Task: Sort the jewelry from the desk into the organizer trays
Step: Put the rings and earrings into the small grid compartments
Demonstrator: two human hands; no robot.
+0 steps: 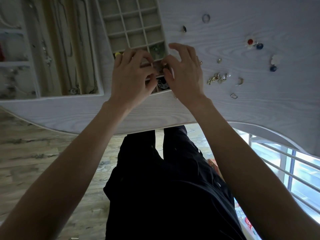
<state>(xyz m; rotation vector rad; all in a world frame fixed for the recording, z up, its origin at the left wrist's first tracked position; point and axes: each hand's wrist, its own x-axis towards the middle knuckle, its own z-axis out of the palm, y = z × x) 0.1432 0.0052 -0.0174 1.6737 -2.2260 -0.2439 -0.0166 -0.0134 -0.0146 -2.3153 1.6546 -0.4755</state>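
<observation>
Grid tray (133,23) at bench (242,104) middle: far cells bare, near cells hold small jewelry, green piece (156,48) in one. Left hand (131,75) and right hand (183,73) over near cells, fingers curled; whether either grip pinches anything, cannot tell. Necklace tray (69,49) on the left. Loose earrings (218,78), ring (206,18) toward bench right edge. Wood floor (34,153), window bars.

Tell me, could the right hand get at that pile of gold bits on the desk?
Probably yes. The gold pile lies in the open just beside the right hand, with bare desk between them.
</observation>
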